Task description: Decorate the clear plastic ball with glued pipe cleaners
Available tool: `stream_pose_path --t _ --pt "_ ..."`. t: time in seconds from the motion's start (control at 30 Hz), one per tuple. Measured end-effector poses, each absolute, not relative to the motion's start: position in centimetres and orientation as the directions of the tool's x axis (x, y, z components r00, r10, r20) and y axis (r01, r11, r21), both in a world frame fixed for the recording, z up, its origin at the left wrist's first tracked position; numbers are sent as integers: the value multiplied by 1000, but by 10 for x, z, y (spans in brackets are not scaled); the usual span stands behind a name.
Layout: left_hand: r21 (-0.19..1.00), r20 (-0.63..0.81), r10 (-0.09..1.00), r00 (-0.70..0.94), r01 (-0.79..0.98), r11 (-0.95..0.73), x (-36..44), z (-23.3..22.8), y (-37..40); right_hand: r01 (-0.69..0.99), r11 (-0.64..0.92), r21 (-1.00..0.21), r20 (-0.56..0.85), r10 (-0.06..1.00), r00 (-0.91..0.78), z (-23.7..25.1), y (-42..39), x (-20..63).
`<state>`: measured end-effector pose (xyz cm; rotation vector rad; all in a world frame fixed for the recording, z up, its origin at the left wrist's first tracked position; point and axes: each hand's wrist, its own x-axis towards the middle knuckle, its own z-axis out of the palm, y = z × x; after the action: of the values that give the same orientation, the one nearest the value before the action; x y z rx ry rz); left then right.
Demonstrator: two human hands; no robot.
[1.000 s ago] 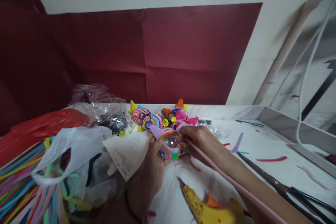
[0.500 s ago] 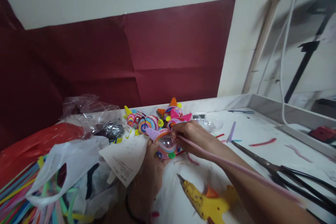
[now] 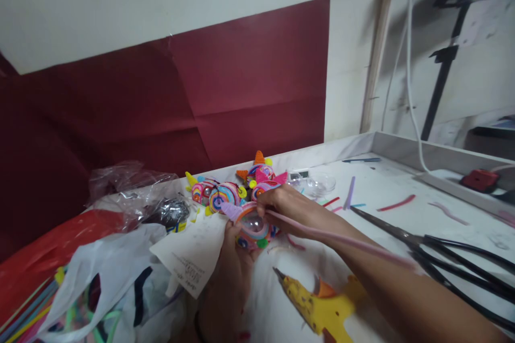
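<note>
My left hand (image 3: 235,257) is closed around the lower left of a round craft ornament (image 3: 252,223). This ornament has a clear dome ringed by coloured pipe cleaners, a lilac ear-like point and a green dot. At its upper right edge, my right hand (image 3: 277,202) pinches a long pink pipe cleaner (image 3: 341,238), whose tail runs back over my forearm. Just behind sit several similar ornaments (image 3: 225,196) in bright colours. A yellow glue gun (image 3: 311,303) lies below my right forearm. Large black-handled scissors (image 3: 418,244) rest to the right.
Left of my hands are a sheet of paper with writing (image 3: 191,254), a white plastic bag (image 3: 104,268) among pipe cleaners, and a red bag (image 3: 52,236). Pipe cleaner scraps (image 3: 396,203) and clear plastic domes (image 3: 322,185) lie on the right. A raised rim (image 3: 434,158) borders the table.
The camera view has turned slightly to the right, so the scene sits further left. Both hands keep their hold, and the pink pipe cleaner's tail lies a little differently along my forearm.
</note>
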<state>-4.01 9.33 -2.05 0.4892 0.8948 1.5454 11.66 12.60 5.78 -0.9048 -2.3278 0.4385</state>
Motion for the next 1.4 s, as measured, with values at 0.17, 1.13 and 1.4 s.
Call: stream_pose_path --t 0.17,1.13,1.4 --pt "760 -180 971 -159 -649 35 -40 -20 93 480 729 -489 420 679 -602 57 126 118" --pt "731 -101 989 -107 -683 1 -38 -7 83 560 651 -512 291 745 -600 74 112 123" --pt "715 -85 993 -87 -699 0 -36 0 79 504 725 -469 400 684 -610 71 114 129"
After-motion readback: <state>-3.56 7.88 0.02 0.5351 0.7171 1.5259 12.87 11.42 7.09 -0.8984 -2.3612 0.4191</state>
